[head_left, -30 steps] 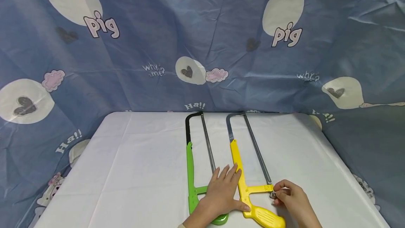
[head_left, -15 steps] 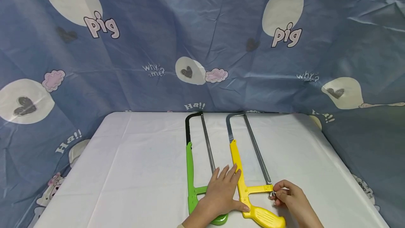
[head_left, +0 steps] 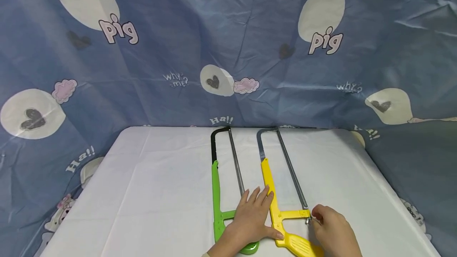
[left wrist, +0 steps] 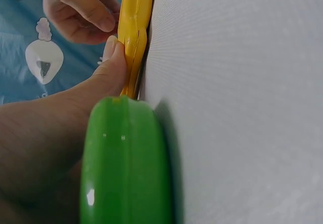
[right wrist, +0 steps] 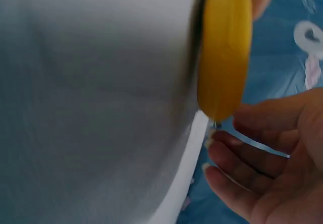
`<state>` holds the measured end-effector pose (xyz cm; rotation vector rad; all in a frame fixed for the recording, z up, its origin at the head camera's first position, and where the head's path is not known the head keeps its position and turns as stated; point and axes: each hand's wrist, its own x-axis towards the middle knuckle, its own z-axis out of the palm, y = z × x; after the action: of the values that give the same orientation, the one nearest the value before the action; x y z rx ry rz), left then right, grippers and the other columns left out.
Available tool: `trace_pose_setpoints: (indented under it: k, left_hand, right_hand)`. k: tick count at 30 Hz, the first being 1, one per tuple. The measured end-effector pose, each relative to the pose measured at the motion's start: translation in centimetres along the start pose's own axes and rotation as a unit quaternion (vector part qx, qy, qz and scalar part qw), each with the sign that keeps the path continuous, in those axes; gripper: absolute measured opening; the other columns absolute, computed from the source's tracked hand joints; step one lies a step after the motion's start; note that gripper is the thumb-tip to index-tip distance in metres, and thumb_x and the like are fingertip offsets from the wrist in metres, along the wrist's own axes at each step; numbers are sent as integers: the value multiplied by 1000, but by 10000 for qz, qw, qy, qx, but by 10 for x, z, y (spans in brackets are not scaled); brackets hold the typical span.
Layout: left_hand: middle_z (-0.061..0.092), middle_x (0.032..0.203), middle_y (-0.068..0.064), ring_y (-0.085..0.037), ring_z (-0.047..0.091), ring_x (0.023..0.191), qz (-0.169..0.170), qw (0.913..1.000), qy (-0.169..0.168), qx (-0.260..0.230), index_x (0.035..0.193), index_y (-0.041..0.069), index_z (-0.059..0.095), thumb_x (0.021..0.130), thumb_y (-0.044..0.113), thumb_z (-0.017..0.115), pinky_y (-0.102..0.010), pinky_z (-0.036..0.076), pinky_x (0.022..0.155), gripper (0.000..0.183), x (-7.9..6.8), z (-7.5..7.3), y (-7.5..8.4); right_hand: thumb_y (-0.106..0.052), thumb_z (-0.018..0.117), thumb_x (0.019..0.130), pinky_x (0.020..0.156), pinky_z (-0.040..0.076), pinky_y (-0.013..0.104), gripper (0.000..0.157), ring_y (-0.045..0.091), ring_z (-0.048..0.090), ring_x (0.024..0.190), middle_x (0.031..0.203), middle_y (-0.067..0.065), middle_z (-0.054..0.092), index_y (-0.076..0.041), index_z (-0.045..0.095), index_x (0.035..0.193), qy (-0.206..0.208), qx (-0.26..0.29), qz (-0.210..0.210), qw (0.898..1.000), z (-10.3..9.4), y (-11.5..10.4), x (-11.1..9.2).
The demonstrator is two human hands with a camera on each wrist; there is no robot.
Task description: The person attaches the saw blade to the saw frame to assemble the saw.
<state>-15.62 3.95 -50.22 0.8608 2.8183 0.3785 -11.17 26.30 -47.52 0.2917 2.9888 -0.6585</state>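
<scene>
A yellow hacksaw (head_left: pixel 267 171) lies on the white table, its blade on the right side of the frame. Spread across its yellow frame, my left hand (head_left: pixel 250 217) presses it with straight fingers, the thumb touching near the handle. My right hand (head_left: pixel 335 229) pinches a small metal wing nut (head_left: pixel 308 221) below the blade's near end; the nut is partly covered by fingers. Under my left wrist lies a green hacksaw (head_left: pixel 216 193), its handle partly hidden. The left wrist view has the green handle (left wrist: pixel 126 168) close up; the yellow handle (right wrist: pixel 224 52) fills part of the right wrist view.
The white cloth-covered table (head_left: pixel 171 185) extends left and right of the saws. A blue printed curtain (head_left: pixel 264 50) stands along its back edge, and the saws' far ends reach close to it.
The fingers of my right hand have turned about the wing nut, the back of the hand now facing up more. My left hand and both hacksaws stay in place; the head view shifts slightly.
</scene>
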Motion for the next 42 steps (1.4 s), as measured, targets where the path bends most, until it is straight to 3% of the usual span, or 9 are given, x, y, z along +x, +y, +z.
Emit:
trace_pose_setpoints:
  k: [7,16,24,32,42]
  left_hand:
    - [21,167,0,-27,26,153,-18,10000,-12,30,158,20,27,72,83,60,-53,23,123,112,-3,-2,2]
    - [20,167,1,-26,25,153,-27,10000,27,27,158,20,27,72,83,60,-53,23,123,112,-2,-1,1]
    - [21,167,1,-26,26,152,-31,10000,21,72,158,21,27,71,85,58,-53,24,122,113,-2,0,2]
    - [21,167,0,-27,27,152,-26,10000,45,79,158,20,28,71,84,59,-53,25,122,112,-1,0,2]
    - [21,167,1,-26,27,152,-49,9999,64,67,158,21,28,70,85,59,-52,24,123,113,-1,1,2]
  right_hand:
    - [-3,77,77,53,42,30,13,14,45,58,64,-3,55,-11,67,76,273,-689,-579,9956,6,-11,-4]
    - [-4,78,76,53,46,32,11,13,50,60,65,-2,55,-8,70,82,159,-1308,-927,9869,6,-20,0]
    - [-2,80,73,52,45,30,14,13,49,59,64,-1,54,-7,67,77,348,-1759,-1209,9763,11,-21,2]
    - [0,79,70,48,40,29,16,13,45,54,60,-1,53,-8,66,73,642,-1872,-1366,9707,14,-21,0]
    - [1,75,70,46,40,30,16,14,45,51,59,2,57,-9,63,69,595,-1894,-1474,9690,14,-23,2]
